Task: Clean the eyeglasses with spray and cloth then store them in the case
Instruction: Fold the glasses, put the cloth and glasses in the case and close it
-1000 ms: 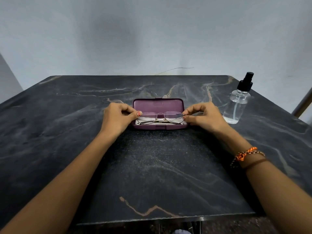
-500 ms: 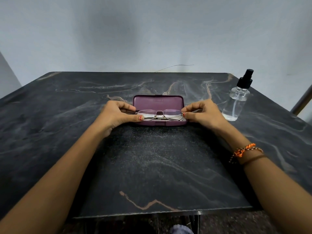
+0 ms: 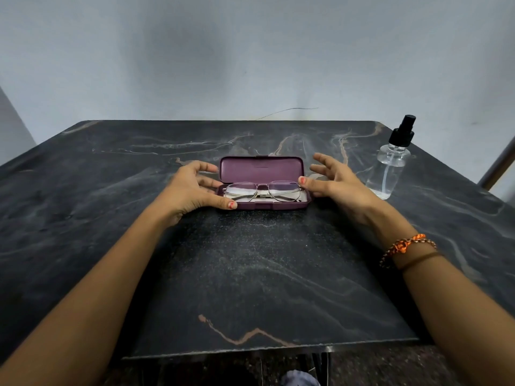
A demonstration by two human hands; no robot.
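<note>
A purple glasses case lies open in the middle of the dark marble table, its lid standing up at the back. Folded metal-framed eyeglasses rest in its tray on a pale cloth. My left hand is at the case's left end, fingers spread, thumb tip by the tray's front left corner. My right hand hovers at the right end, fingers spread, thumb tip near the glasses' right hinge. Neither hand holds anything. A clear spray bottle with a black nozzle stands to the right of my right hand.
The dark marble table has its front edge near me and a grey wall behind it. A metal bar slants at the far right. Something bluish lies on the floor below the table's front edge.
Both hands let go of the eyeglasses, which now lie in the case tray. The fingers have spread apart at the two ends of the case.
</note>
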